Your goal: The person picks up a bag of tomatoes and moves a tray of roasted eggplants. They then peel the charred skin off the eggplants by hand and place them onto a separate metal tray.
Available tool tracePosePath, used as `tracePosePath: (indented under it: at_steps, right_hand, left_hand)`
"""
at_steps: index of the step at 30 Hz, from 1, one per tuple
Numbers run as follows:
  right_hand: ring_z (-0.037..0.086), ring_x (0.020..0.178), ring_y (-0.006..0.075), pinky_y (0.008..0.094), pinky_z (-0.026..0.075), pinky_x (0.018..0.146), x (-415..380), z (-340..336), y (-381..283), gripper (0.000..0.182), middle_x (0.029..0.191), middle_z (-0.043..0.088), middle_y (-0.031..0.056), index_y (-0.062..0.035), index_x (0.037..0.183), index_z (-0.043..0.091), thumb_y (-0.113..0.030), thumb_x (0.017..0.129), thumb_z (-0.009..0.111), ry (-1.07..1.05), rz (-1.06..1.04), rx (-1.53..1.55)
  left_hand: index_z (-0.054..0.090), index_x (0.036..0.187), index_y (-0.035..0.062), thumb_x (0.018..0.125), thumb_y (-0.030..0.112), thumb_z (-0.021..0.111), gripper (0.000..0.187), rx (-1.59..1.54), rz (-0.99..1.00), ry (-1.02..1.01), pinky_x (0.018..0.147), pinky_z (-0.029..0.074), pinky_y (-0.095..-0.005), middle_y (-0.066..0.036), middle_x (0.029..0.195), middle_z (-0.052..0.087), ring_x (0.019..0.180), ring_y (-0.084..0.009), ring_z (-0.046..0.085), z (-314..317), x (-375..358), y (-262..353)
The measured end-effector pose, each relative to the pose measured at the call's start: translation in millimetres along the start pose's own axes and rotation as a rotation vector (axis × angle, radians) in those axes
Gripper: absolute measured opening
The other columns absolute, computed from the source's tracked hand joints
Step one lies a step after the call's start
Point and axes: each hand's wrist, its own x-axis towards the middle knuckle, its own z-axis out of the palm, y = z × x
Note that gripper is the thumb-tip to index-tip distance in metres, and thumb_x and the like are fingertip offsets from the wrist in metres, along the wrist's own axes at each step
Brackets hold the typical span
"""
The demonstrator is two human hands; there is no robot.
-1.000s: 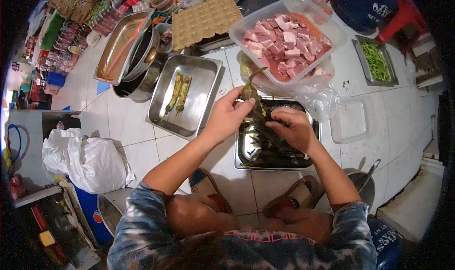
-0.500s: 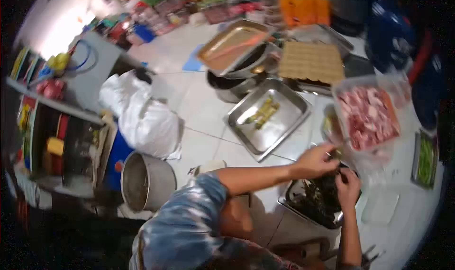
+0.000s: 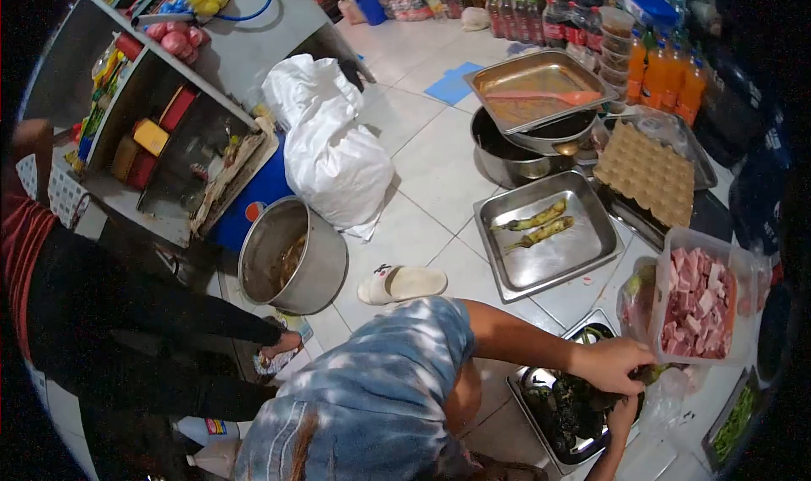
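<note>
My left hand [image 3: 612,364] is closed, fingers curled down over a metal tray [image 3: 541,434] of blackened, charred vegetables [image 3: 562,409]. Just below it, my right hand [image 3: 623,415] is also closed, its fingers partly hidden. Both hands meet around something dark, too covered to make out; a greenish tip shows beside the left fingers. Up and to the left, two peeled yellow-green eggplants [image 3: 549,232] lie in a steel tray [image 3: 498,266]. A clear tub [image 3: 743,312] of cut raw meat [image 3: 697,299] stands right of my hands.
A large pot [image 3: 325,261], a white slipper [image 3: 405,283] and white sacks [image 3: 334,160] are on the left. Behind are stacked pans [image 3: 507,156], an egg carton [image 3: 646,173] and orange bottles [image 3: 672,76]. Another person's leg [image 3: 194,312] extends from the left. Green vegetables [image 3: 733,422] sit far right.
The view has turned, shifting the floor items rightward and bringing another person into view at left. My hands have come closer together over the charred vegetables.
</note>
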Motion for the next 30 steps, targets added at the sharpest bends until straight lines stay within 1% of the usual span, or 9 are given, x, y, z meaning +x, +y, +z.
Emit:
tracePosePath:
  at_steps: [2, 3, 7, 15, 21, 24, 27, 28, 30]
  right_hand:
    - [0.048, 0.083, 0.0226, 0.0287, 0.036, 0.074, 8, 4, 52, 0.02, 0.09, 0.05, 0.0157, 0.004, 0.091, 0.046, -0.001, 0.071, 0.044, -0.014, -0.115, 0.004]
    - [0.047, 0.07, 0.0259, 0.0325, 0.037, 0.065, 8, 10, 67, 0.013, 0.074, 0.049, 0.0167, 0.0063, 0.08, 0.047, -0.003, 0.073, 0.041, 0.107, -0.207, -0.12]
    - [0.048, 0.088, 0.0295, 0.0313, 0.036, 0.076, 12, 10, 73, 0.033, 0.093, 0.05, 0.0184, 0.0051, 0.099, 0.04, 0.002, 0.068, 0.046, -0.017, -0.068, -0.011]
    - [0.044, 0.09, 0.0357, 0.0357, 0.035, 0.077, 7, 7, 41, 0.035, 0.094, 0.046, 0.0225, 0.006, 0.095, 0.044, 0.005, 0.06, 0.049, -0.014, -0.041, -0.246]
    - [0.044, 0.088, 0.0385, 0.0385, 0.036, 0.074, 1, 0, 11, 0.03, 0.09, 0.047, 0.0241, 0.0053, 0.092, 0.046, 0.002, 0.063, 0.05, -0.328, -0.016, -0.383]
    - [0.043, 0.087, 0.0391, 0.0401, 0.036, 0.074, -2, 2, 14, 0.029, 0.089, 0.048, 0.0246, 0.0054, 0.092, 0.045, -0.002, 0.065, 0.051, -0.322, 0.011, -0.393]
    - [0.043, 0.09, 0.0396, 0.0403, 0.036, 0.075, 7, -5, 21, 0.031, 0.093, 0.047, 0.025, 0.0052, 0.096, 0.043, -0.007, 0.068, 0.05, -0.547, 0.157, -0.591]
    - [0.043, 0.09, 0.0392, 0.0393, 0.036, 0.075, 1, -6, 26, 0.031, 0.094, 0.046, 0.0253, 0.0042, 0.098, 0.042, -0.012, 0.072, 0.048, -0.387, -0.045, -0.426]
    - [0.043, 0.091, 0.0384, 0.0381, 0.037, 0.074, -1, -6, 32, 0.029, 0.095, 0.046, 0.0244, 0.0027, 0.099, 0.042, -0.012, 0.075, 0.046, -0.284, -0.085, -0.384]
  left_hand:
    - [0.046, 0.098, -0.0022, 0.062, 0.024, 0.057, 0.046, -0.007, 0.004, -0.005, 0.067, 0.04, -0.0366, -0.017, 0.083, 0.048, 0.079, -0.0311, 0.05, 0, 0, 3]
    - [0.046, 0.099, -0.0021, 0.062, 0.024, 0.057, 0.046, -0.006, 0.0, -0.017, 0.068, 0.04, -0.0367, -0.017, 0.083, 0.048, 0.079, -0.0312, 0.049, 0, 0, 3]
    - [0.046, 0.099, -0.002, 0.061, 0.024, 0.058, 0.048, 0.011, 0.003, -0.041, 0.068, 0.04, -0.0369, -0.017, 0.084, 0.048, 0.08, -0.0317, 0.049, 2, -1, -2]
    - [0.046, 0.098, -0.0023, 0.06, 0.023, 0.058, 0.047, -0.003, 0.017, 0.0, 0.068, 0.04, -0.0366, -0.018, 0.084, 0.048, 0.08, -0.0321, 0.049, 0, -2, -4]
    - [0.046, 0.098, -0.0024, 0.061, 0.023, 0.056, 0.046, 0.017, -0.014, -0.037, 0.068, 0.04, -0.0361, -0.018, 0.084, 0.048, 0.08, -0.0319, 0.049, -1, -3, -1]
    - [0.047, 0.097, -0.0023, 0.061, 0.023, 0.056, 0.045, 0.011, -0.023, -0.054, 0.069, 0.041, -0.0358, -0.018, 0.085, 0.049, 0.081, -0.0315, 0.049, 2, -5, -6]
    - [0.047, 0.097, -0.0022, 0.062, 0.024, 0.056, 0.045, 0.019, -0.008, -0.041, 0.071, 0.041, -0.0357, -0.018, 0.086, 0.049, 0.083, -0.031, 0.049, 5, -8, -11]
    - [0.047, 0.097, -0.0022, 0.062, 0.024, 0.055, 0.045, 0.039, -0.002, -0.036, 0.071, 0.04, -0.0356, -0.018, 0.086, 0.049, 0.084, -0.0309, 0.049, 7, -9, -14]
    - [0.047, 0.097, -0.0022, 0.062, 0.024, 0.056, 0.045, 0.036, -0.069, -0.1, 0.073, 0.04, -0.0353, -0.018, 0.089, 0.049, 0.085, -0.0309, 0.049, 2, -10, -4]
